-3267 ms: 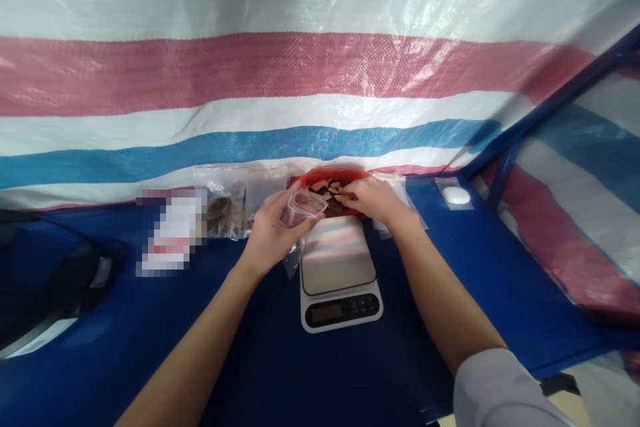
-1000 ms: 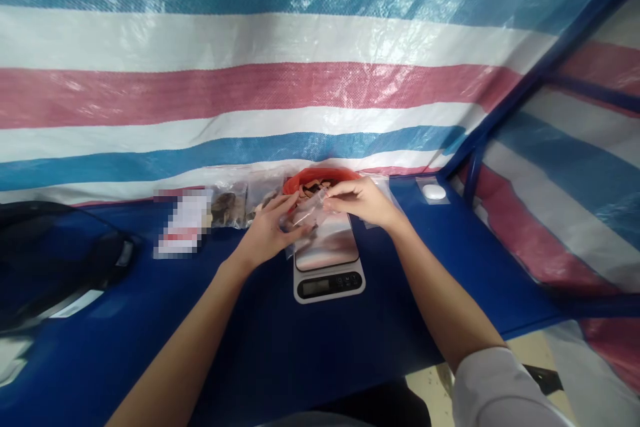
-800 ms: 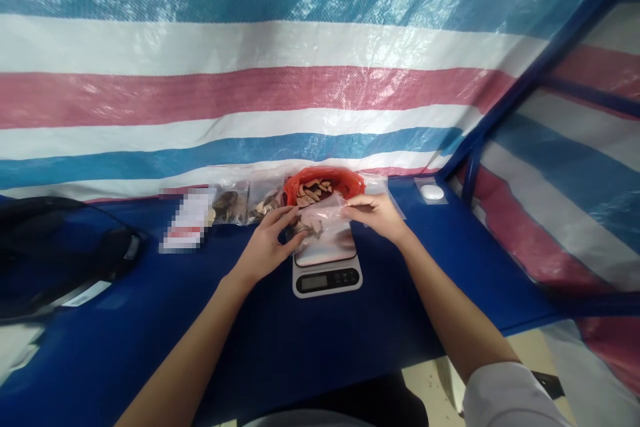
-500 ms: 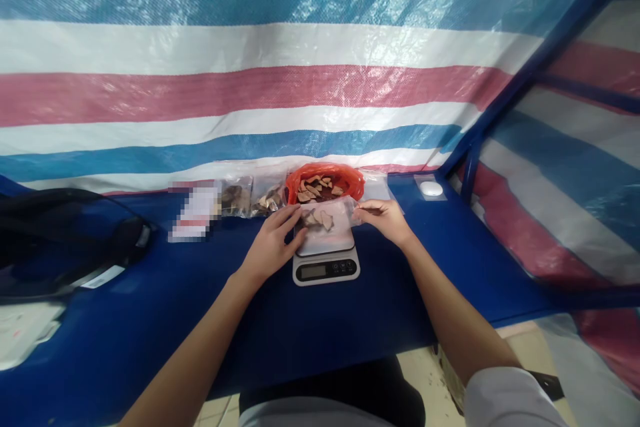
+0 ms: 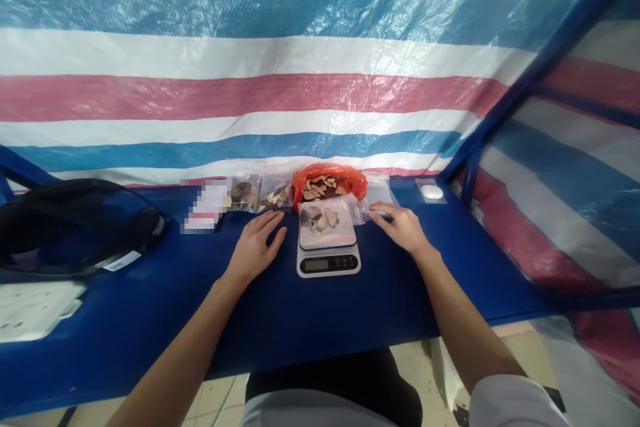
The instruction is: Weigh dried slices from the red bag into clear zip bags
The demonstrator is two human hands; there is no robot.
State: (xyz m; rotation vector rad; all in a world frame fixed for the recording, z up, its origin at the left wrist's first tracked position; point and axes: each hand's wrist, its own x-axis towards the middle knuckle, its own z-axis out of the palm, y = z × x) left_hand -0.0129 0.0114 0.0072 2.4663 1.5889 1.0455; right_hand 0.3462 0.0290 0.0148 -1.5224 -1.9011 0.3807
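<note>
A clear plastic bag (image 5: 345, 208) with several brown-and-pale dried slices (image 5: 320, 217) in it lies on the plate of a white kitchen scale (image 5: 305, 265). The scale's display (image 5: 319, 264) is dark, with no reading I can make out. My left hand (image 5: 259, 243) rests on the table left of the scale, fingers apart and holding nothing. To the right of the bag is my right hand (image 5: 403, 227), also open, its fingertips near the bag's end and a flat clear bag (image 5: 384, 192). Behind the scale sits a red plastic bag (image 5: 357, 180) holding more slices.
Two filled clear bags (image 5: 245, 193) and a blurred-out card (image 5: 206, 205) lie left of the red bag. A black headset-like object (image 5: 75, 227) and white power strip (image 5: 37, 310) are at far left. A white round object (image 5: 431, 192) sits at right. Striped sheeting (image 5: 300, 93) hangs behind.
Both hands have let go of the filled clear bag and moved apart, left hand leftward, right hand rightward. The bag now lies on the scale. The view has shifted slightly.
</note>
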